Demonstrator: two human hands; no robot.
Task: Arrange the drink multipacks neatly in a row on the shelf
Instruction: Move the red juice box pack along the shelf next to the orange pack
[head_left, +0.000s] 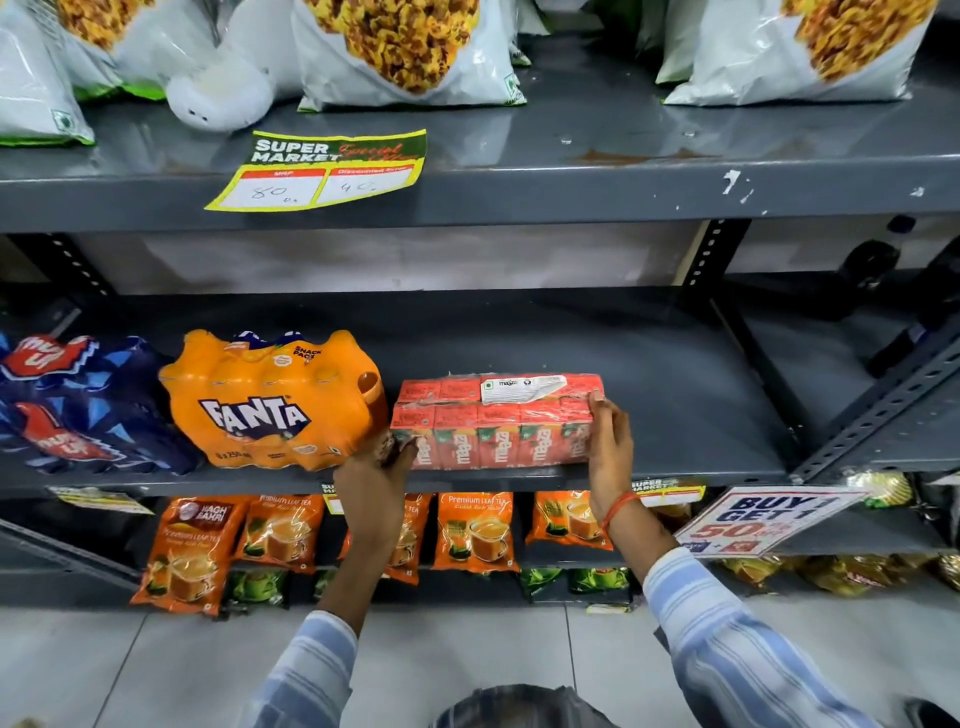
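A shrink-wrapped red Maaza carton multipack (493, 423) sits on the grey middle shelf (675, 395), near its front edge. My left hand (376, 467) grips its left end and my right hand (608, 441) grips its right end. Directly to its left stands an orange Fanta multipack (265, 402), almost touching. Further left lies a blue Thums Up multipack (78, 405), partly cut off by the frame edge.
The middle shelf is bare to the right of the Maaza pack up to a slotted upright (857, 415). Snack bags (400, 47) fill the shelf above. Orange tea packets (475, 530) hang below, beside a "Buy 1 Get 1" sign (763, 519).
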